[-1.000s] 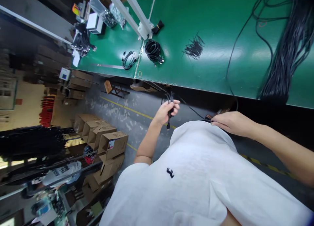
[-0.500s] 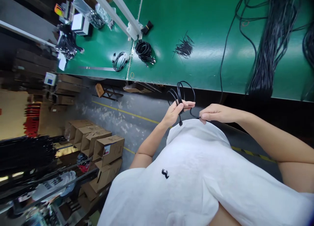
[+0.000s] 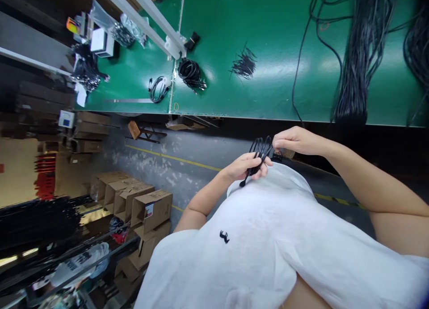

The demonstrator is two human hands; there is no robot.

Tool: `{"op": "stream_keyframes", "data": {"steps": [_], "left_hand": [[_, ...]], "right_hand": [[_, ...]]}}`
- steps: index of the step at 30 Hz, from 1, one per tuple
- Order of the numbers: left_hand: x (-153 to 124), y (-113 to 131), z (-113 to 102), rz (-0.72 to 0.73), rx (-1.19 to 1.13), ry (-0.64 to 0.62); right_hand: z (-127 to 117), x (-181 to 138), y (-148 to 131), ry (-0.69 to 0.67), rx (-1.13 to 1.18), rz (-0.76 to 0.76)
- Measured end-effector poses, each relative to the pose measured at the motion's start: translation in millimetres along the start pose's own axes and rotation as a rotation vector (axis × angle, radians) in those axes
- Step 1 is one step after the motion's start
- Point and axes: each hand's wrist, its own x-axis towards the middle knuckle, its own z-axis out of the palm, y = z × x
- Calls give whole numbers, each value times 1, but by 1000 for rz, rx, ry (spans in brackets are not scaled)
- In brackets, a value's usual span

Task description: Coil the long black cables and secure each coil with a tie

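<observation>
Head view. Black cable (image 3: 260, 151) sits in a loose coil in the left hand (image 3: 247, 164), just off the near edge of the table (image 3: 228, 96), in front of the white shirt. Left fingers: clamped round the loops, a plug end hanging below. Right hand (image 3: 296, 140): fingers pinched together on the cable at the coil's side.

Step, as judged: winding the cable into loops. Next wrap would call for a firm left grip while the right fingers lead the line round.

Containers: open cardboard boxes (image 3: 154, 209) stand on the floor, left of the wearer; contents not made out. Towards the table's left end, clear plastic bags (image 3: 122, 33) hold dark and silvery small parts, too small to identify, beside a white box (image 3: 100, 41).
</observation>
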Motion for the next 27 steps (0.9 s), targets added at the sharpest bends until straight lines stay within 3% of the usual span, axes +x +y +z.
{"op": "stream_keyframes", "data": {"steps": [4,12,15,17,20,22,25,27], "left_hand": [[-3,-2,-1,-91,-82,-10],[-1,-6,6,-125,-186,31],[-3,-5,5,-109,-255,53],[-10,2,1,-32,-324,112],[-30,20,-12,257,-456,345],[-48,32,-23,475,-510,533],[-71,44,-37,660,-482,698],[-73,43,-44,616,-393,693]], "right_hand": [[-1,2,3,14,0,11],[8,3,-3,-47,-29,-8],[1,10,17,-23,-48,11],[-9,10,51,115,-105,41],[-20,-5,117,338,-339,107],[-18,-24,150,327,-481,123],[3,-51,161,223,-544,82],[23,-60,137,144,-541,8]]}}
